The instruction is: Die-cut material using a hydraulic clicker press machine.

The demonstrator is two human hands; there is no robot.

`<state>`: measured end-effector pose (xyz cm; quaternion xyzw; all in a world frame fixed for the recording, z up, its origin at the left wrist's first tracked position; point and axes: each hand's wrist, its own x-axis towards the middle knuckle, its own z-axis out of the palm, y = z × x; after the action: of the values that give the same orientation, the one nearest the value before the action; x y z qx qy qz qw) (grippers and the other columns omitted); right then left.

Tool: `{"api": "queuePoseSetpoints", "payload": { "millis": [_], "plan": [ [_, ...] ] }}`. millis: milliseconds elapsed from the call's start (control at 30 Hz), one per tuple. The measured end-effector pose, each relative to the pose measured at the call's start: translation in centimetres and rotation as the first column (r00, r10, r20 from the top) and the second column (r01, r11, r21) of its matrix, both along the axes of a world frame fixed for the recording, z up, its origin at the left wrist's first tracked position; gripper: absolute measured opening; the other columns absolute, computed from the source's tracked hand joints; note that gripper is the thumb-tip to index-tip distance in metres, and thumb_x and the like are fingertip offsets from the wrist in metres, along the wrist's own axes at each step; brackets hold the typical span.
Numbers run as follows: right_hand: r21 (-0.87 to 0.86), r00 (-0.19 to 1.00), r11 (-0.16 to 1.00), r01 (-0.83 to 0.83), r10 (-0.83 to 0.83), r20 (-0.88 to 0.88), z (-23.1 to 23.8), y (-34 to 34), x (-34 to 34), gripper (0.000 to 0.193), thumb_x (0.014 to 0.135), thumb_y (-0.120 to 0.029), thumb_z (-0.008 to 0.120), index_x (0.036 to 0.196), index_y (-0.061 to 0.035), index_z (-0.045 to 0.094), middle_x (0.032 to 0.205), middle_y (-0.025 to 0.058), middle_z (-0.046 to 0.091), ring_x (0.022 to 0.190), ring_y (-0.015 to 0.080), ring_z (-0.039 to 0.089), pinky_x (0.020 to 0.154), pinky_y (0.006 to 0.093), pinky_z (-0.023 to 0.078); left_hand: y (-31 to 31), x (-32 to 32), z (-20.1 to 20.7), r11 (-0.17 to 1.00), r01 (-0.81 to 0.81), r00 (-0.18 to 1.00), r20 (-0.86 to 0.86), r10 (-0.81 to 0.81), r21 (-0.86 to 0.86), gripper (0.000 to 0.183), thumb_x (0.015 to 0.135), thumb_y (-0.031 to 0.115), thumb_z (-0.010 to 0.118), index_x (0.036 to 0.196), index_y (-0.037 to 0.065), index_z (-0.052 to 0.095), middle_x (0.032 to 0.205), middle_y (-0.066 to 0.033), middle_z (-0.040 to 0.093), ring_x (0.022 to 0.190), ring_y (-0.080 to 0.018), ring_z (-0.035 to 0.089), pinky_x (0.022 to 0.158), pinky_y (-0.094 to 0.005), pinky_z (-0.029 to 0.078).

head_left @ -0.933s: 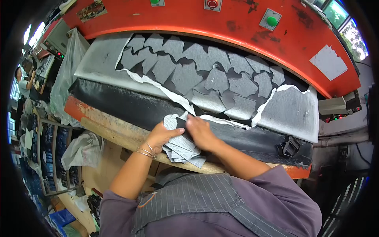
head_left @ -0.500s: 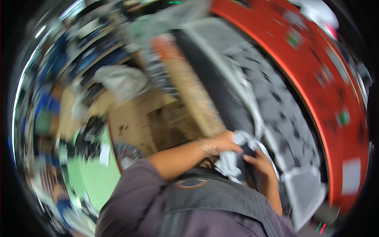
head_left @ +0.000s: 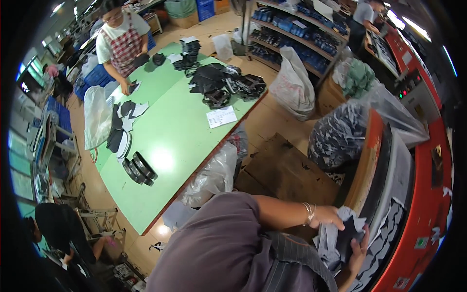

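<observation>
Your left hand (head_left: 327,217) is closed, thumb uppermost, on a fanned stack of grey cut pieces (head_left: 326,246); your right hand (head_left: 358,250), fingers partly curled, holds the edge of the dark cut piece (head_left: 347,234) between both hands, beside the orange-red press (head_left: 422,204).

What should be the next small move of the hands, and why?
Perhaps the left hand and right hand should even up the pieces: both hands are at them, and their grey and black edges stick out unevenly.
</observation>
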<state>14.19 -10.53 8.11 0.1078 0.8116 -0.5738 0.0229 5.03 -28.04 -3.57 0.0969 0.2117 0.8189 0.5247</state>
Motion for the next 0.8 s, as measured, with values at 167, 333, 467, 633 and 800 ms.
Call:
{"api": "queuePoseSetpoints", "payload": {
  "millis": [167,333,467,633,800],
  "plan": [
    [-0.156,0.909,0.928,-0.338,0.278,-0.311,3.0,-15.7,-7.7,0.091,0.079,-0.037,0.066,0.148,0.0037,0.021,0.144,0.0212,0.036,0.128,0.0301,0.045,0.111,0.0397,0.029,-17.6,-2.7,2.7,0.877,-0.423,0.905,0.057,0.422,0.227,0.051,0.079,0.004,0.069,0.128,0.005,0.054,0.117,-0.0073,0.064,0.111,-0.0209,0.06,0.099,-0.0382,0.046],
    [-0.502,0.812,0.659,-0.56,0.556,-0.177,2.9,-25.6,-10.3,0.096,0.081,-0.03,0.072,0.149,0.0009,0.012,0.123,0.0205,0.056,0.1,0.0249,0.063,0.085,0.0321,0.049,-36.6,-1.5,3.6,0.408,-0.896,0.411,-0.023,0.912,0.178,0.051,0.079,0.013,0.068,0.126,-0.001,0.052,0.116,-0.0157,0.063,0.106,-0.0271,0.063,0.094,-0.0431,0.05],
    [-0.524,0.713,0.594,-0.611,0.7,-0.037,-0.5,-29.5,-11.7,0.069,0.086,-0.02,0.067,0.141,0.0021,0.032,0.119,0.0202,0.059,0.09,0.0222,0.065,0.079,0.0292,0.048,-51.0,1.4,-0.6,-0.051,-0.96,-0.044,0.033,0.999,0.274,0.046,0.085,0.018,0.061,0.125,-0.003,0.051,0.118,-0.0174,0.062,0.107,-0.0315,0.062,0.097,-0.0469,0.047],
    [-0.444,0.718,0.697,-0.563,0.679,0.153,-4.0,-29.6,-13.2,0.056,0.088,-0.014,0.064,0.136,0.0017,0.04,0.117,0.0173,0.06,0.089,0.0201,0.064,0.077,0.0279,0.048,-61.7,4.1,-9.8,-0.404,-0.903,-0.418,0.086,0.904,-0.146,0.031,0.088,0.023,0.066,0.114,0.008,0.06,0.105,-0.0054,0.069,0.099,-0.0235,0.065,0.091,-0.0401,0.049],
    [-0.393,0.799,0.792,-0.467,0.569,0.196,-3.1,-24.3,-14.9,0.048,0.09,-0.014,0.061,0.133,0.0009,0.044,0.113,0.0133,0.063,0.088,0.0179,0.063,0.075,0.0268,0.049,-63.0,22.3,-31.8,-0.638,-0.081,-0.086,-0.632,0.77,-0.766,0.033,0.082,0.036,0.069,0.099,0.008,0.064,0.08,-0.0057,0.054,0.069,-0.0192,0.05,0.055,-0.0396,0.044]
  ]
}}
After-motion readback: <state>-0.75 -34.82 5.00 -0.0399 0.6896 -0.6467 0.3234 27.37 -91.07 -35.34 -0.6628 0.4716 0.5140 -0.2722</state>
